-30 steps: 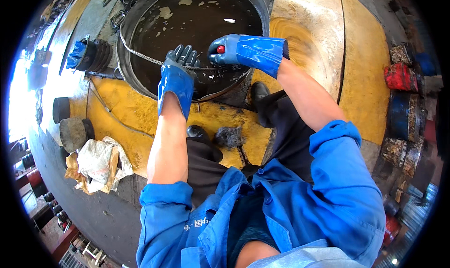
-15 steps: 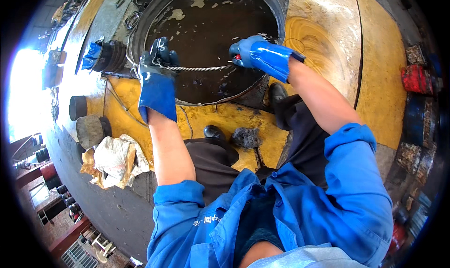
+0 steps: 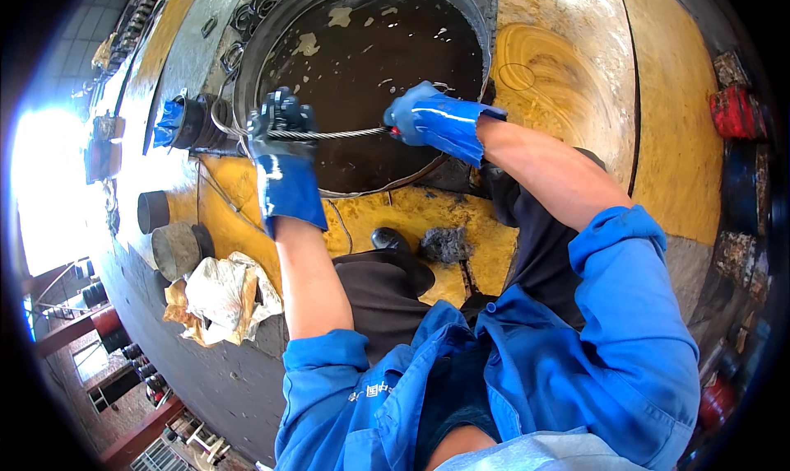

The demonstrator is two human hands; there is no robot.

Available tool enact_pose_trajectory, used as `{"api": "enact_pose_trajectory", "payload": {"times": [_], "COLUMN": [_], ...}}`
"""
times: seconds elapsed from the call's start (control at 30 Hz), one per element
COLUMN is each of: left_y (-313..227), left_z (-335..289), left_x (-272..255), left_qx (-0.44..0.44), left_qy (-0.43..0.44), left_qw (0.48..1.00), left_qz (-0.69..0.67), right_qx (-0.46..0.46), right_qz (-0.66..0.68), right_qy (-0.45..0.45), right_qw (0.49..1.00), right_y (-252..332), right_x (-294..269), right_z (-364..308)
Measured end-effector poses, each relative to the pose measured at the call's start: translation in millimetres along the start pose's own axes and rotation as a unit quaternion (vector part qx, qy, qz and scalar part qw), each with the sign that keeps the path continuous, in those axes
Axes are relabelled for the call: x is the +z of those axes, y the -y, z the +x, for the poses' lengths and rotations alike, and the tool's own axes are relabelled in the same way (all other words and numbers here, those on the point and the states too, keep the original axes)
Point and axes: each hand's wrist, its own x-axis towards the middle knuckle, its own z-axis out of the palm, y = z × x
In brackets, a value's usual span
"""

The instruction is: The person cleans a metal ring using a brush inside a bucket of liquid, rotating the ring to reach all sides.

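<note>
A twisted steel wire rope (image 3: 346,133) is stretched between my gloved hands, over the near part of a large round tub (image 3: 487,59) of dark liquid. My left hand (image 3: 282,123), in a wet blue rubber glove, is closed around the rope at the tub's left side. From it the rope curves away to the left in a loop. My right hand (image 3: 411,115), in a matching glove, is closed on the rope's other visible stretch. A small red spot shows at its fingers; what it is I cannot make out. Pale patches float on the liquid.
Yellow floor plates (image 3: 576,26) surround the tub. To the left stand a dark bucket with blue material (image 3: 170,123), metal cylinders (image 3: 176,251) and a crumpled white sack (image 3: 226,294). A dark fibrous clump (image 3: 445,244) lies between my feet. Red and dark parts (image 3: 735,113) line the right side.
My right hand has moved left and nearer to me, so the stretch of rope between my hands is shorter. My left hand keeps its hold. The whole view has shifted a little.
</note>
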Motion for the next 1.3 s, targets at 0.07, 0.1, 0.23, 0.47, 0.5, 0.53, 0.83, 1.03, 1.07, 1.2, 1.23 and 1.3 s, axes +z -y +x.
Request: {"api": "enact_pose_trajectory", "payload": {"times": [0.07,0.1,0.23,0.47,0.5,0.53,0.83,1.03,1.07,1.2,1.23,1.3], "left_y": [49,61,76,50,46,44,8,10,12,25,22,22], "left_z": [-4,-3,-9,-19,-20,-21,-17,-20,-21,-20,-20,-19], "left_x": [37,52,70,66,64,62,34,40,44,52,47,42], "left_qx": [-0.018,-0.019,0.002,0.076,0.070,0.064,0.073,0.104,0.107,0.128,0.136,0.146], "left_qy": [-0.205,-0.201,-0.256,-0.342,-0.313,-0.285,-0.195,-0.208,-0.212,-0.234,-0.230,-0.253], "left_qw": [0.979,0.979,0.965,0.931,0.942,0.953,0.976,0.969,0.968,0.962,0.963,0.956], "left_qz": [0.017,0.018,0.049,0.105,0.093,0.081,-0.056,-0.078,-0.085,-0.050,-0.035,-0.027], "right_qx": [0.038,0.046,0.045,0.039,0.080,0.073,0.050,0.073,0.071,0.136,0.158,0.187], "right_qz": [0.057,0.048,0.162,0.441,0.499,0.529,0.321,0.377,0.376,0.499,0.493,0.560], "right_qy": [-0.059,-0.057,-0.094,-0.106,-0.090,-0.102,-0.094,-0.162,-0.159,-0.152,-0.155,-0.160], "right_qw": [0.996,0.996,0.981,0.890,0.858,0.839,0.941,0.909,0.910,0.842,0.841,0.791], "right_y": [-3,1,16,-15,-15,-19,-19,-13,-8,11,18,30], "right_x": [-5,-10,-28,-45,-49,-41,-4,-4,-8,-27,-38,-53], "right_z": [-2,2,-6,-21,-23,-13,-4,-5,-8,-17,-21,-32]}}
